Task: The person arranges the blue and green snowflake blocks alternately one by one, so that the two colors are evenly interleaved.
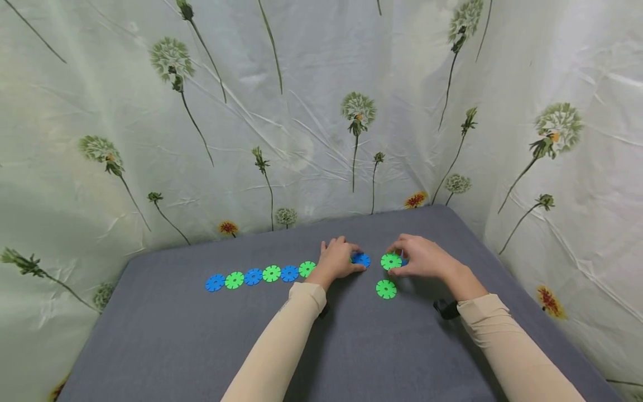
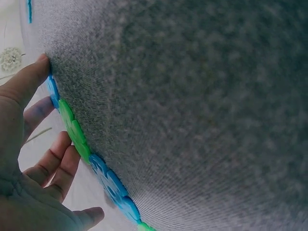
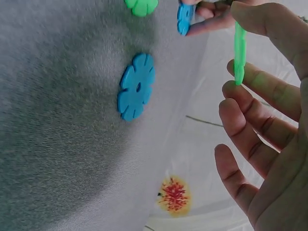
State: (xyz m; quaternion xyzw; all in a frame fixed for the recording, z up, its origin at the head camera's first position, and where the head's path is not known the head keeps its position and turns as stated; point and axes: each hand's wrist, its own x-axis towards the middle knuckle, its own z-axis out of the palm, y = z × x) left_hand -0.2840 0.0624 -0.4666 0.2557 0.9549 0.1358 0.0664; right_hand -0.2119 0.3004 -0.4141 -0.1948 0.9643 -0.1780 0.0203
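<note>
A row of notched plastic discs, blue and green by turns, lies on the cloth; its middle shows a green disc [image 1: 272, 273]. At the row's right end my left hand [image 1: 335, 261] pinches the edges of a blue disc [image 1: 361, 260] between thumb and forefinger. That hand covers part of the row. Just to the right, my right hand [image 1: 424, 257] holds a green disc [image 1: 391, 262] off the cloth, pinched by its rim, as the right wrist view confirms. Under it a loose blue disc [image 3: 137, 87] lies flat. Nearer me is another loose green disc [image 1: 386, 289].
Grey cloth [image 1: 211, 340] covers the table. A pale curtain [image 1: 311, 128] with dandelion prints hangs along its back and right side. A black strap [image 1: 446, 309] is on the right wrist.
</note>
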